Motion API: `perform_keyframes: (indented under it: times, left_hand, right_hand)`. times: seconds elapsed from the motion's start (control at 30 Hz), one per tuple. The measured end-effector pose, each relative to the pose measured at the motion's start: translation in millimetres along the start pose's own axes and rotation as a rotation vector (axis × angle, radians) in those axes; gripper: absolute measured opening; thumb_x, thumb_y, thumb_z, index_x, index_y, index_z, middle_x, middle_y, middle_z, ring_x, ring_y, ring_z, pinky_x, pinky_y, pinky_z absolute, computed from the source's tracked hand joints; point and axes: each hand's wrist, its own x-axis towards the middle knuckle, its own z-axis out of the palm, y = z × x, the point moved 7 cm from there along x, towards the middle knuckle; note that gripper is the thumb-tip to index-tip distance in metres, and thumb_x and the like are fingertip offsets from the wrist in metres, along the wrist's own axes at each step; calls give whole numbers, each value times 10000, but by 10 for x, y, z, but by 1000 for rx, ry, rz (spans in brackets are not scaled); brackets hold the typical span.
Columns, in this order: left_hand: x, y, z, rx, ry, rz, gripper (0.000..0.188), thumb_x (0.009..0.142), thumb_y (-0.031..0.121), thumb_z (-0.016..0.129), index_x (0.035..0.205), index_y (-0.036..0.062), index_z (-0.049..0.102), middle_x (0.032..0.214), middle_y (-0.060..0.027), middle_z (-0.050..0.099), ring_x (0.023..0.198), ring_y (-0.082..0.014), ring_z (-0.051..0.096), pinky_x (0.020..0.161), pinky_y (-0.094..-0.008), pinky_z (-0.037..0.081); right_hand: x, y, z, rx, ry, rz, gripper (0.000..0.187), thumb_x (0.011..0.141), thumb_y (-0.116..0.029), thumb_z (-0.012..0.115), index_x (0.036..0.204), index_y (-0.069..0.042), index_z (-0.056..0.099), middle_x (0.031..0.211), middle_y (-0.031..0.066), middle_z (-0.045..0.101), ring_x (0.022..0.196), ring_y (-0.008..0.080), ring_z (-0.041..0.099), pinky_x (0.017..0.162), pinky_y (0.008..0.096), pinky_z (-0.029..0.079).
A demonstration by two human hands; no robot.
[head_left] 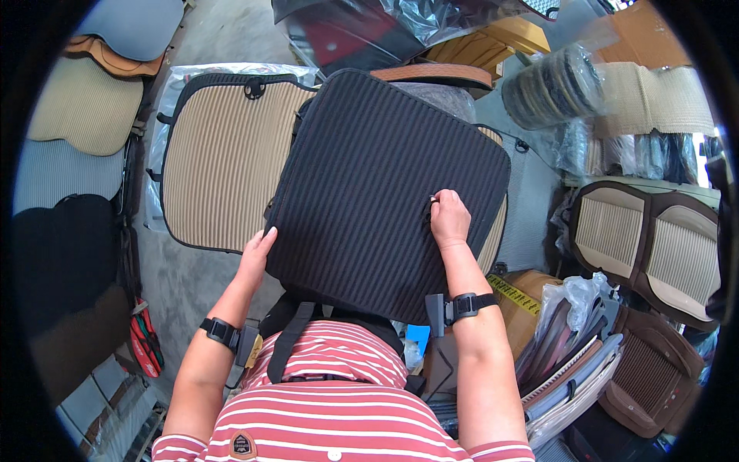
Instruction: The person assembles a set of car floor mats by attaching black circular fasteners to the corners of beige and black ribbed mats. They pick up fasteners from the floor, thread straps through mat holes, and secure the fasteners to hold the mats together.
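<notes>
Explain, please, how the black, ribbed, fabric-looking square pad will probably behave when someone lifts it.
The black, ribbed, fabric-looking square pad likely bends only a little: its near edge extends past the beige ribbed seat cover without visible sagging. It may be light for its size, looking flat and broad. Its ribbed surface probably gives some grip.

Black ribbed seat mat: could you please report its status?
Left hand at left edge of black ribbed seat mat. Right hand closed at small black fitting. Mat overlaps beige ribbed cover.
</notes>
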Motion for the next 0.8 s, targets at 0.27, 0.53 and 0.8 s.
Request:
perform_keyframes:
  times: [0.27,0.53,0.8]
  left_hand:
    - [56,-26,-47,23,-20,-58,458,919,357,498,1174,-22,534,1144,-81,591,1043,-154,545,919,-285,385]
    - [148,15,-57,36,-48,-92,402,886,347,564,1080,-3,589,1033,-60,629,933,-142,584,832,-273,438]
    - [211,153,123,112,-26,-101,477,862,314,609,1141,-64,531,1067,-143,612,961,-209,594,863,-322,457]
  right_hand:
    - [-750,111,-213,705,-250,104,63,754,-62,556,767,-8,587,721,101,624,694,170,617,640,295,472]
    - [-3418,630,-84,-127,-987,321,251,743,-185,571,984,-168,639,876,137,650,858,328,615,732,431,493]
    - [-1935,100,-390,474,-108,396,148,778,-180,641,837,-70,561,738,100,600,689,242,617,633,331,476]
